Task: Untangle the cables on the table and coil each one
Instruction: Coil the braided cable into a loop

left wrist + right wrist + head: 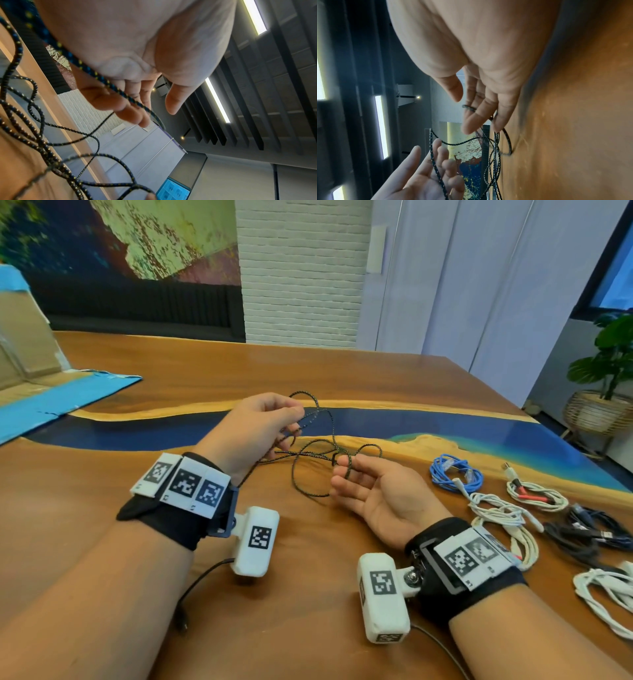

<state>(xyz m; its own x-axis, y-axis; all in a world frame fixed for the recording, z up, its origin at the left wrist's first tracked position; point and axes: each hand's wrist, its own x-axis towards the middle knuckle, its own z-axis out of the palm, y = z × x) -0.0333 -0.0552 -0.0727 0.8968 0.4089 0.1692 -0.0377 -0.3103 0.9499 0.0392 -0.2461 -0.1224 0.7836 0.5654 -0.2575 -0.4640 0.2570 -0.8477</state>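
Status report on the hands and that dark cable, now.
Left hand holds braided cable loops, raised. Right hand palm up, a loop hooked over its fingertips. Cable still tangled, uncoiled. Other cables lie right, clear of the work.

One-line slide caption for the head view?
Both hands lift a tangled dark braided cable above the wooden table.

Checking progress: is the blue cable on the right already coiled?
Yes, in the head view the blue cable lies in a neat coil on the table, right of the right hand.
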